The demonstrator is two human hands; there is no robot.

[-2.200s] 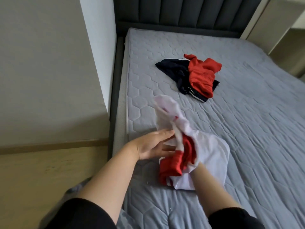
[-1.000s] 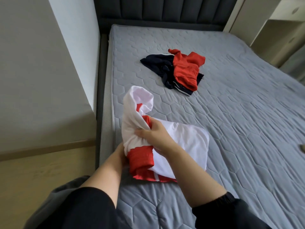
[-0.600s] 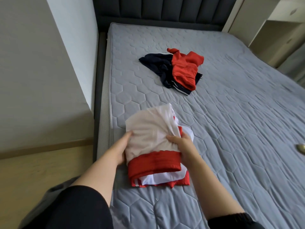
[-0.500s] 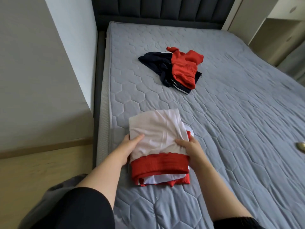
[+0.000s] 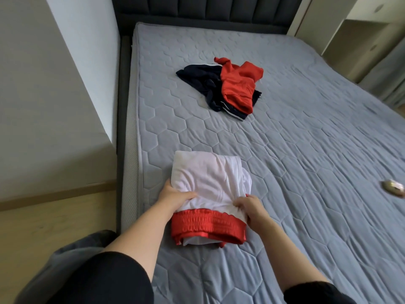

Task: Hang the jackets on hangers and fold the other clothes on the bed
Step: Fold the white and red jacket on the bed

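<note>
Both hands were clamped on the folded white-and-red garment (image 5: 208, 178). The left hand (image 5: 175, 197) gripped its left edge, thumb on top, and the right hand (image 5: 249, 207) had its fingers (image 5: 238, 204) curled into the white cloth just beyond the red waistband (image 5: 208, 224). The bundle lay on the bed (image 5: 306, 150) between the fingers, apparently folded and only needing tidying. Well beyond the fingers a navy-and-red heap (image 5: 228, 88) lay crumpled, so at least that seemed left to fold. No jacket or hanger showed.
</note>
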